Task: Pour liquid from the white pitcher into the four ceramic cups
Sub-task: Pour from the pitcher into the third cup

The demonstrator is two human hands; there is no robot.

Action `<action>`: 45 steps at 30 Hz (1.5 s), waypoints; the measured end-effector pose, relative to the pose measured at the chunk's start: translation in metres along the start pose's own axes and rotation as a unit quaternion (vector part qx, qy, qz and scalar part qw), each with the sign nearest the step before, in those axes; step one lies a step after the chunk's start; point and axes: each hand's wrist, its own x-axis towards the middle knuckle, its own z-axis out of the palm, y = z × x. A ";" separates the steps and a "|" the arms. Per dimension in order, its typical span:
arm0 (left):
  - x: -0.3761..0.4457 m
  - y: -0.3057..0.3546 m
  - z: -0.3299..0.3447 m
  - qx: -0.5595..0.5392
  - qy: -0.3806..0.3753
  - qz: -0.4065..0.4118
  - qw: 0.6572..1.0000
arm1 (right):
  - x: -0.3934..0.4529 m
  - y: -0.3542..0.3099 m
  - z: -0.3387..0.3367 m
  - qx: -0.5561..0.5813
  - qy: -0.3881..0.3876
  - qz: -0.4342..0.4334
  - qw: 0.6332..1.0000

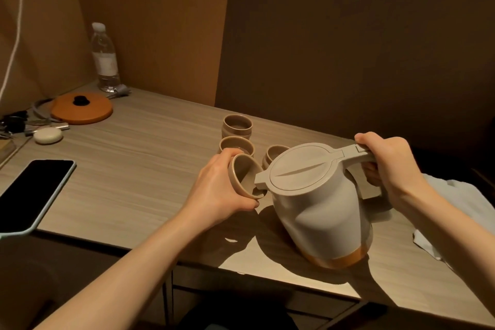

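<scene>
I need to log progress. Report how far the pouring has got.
Done: cannot tell; none of the three cups standing on the table shows its fill clearly. In hand: the left hand tilts a fourth cup to the spout of the white pitcher, gripped by the right hand. No stream is visible. Left: cannot tell.

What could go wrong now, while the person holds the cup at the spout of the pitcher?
1. The held cup is tilted steeply in the left hand, so liquid may run over its lower rim onto the table.
2. The white pitcher leans on its base edge, held only at the handle by the right hand; it might slip.
3. The pitcher body is close to the cup behind it and may knock it.
</scene>
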 end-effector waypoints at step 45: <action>-0.007 -0.019 -0.001 -0.039 0.008 -0.014 0.999 | 0.011 -0.015 0.024 -0.080 -0.005 -0.016 0.997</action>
